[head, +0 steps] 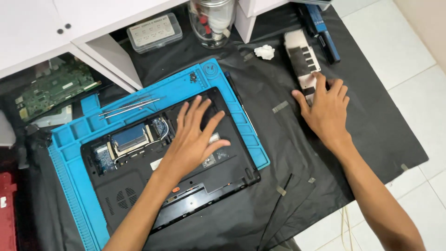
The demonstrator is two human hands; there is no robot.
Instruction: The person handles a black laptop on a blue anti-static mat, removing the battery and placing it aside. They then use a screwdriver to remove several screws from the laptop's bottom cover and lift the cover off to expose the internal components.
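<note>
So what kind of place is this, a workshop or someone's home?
Probably a home electronics repair corner set up on a tiled floor. An opened laptop lies on a blue repair mat under the left hand, with tweezers and a bare circuit board nearby.

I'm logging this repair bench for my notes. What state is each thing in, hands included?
Laptop: upside down on the blue mat, bottom cover off, boards exposed.
Left hand: open, flat on the laptop.
Right hand: open, fingers resting on the cover panel.
Cover panel: detached, lying on the black cloth.
Tweezers: lying on the mat, unheld.
Plastic parts box: shut.
</note>
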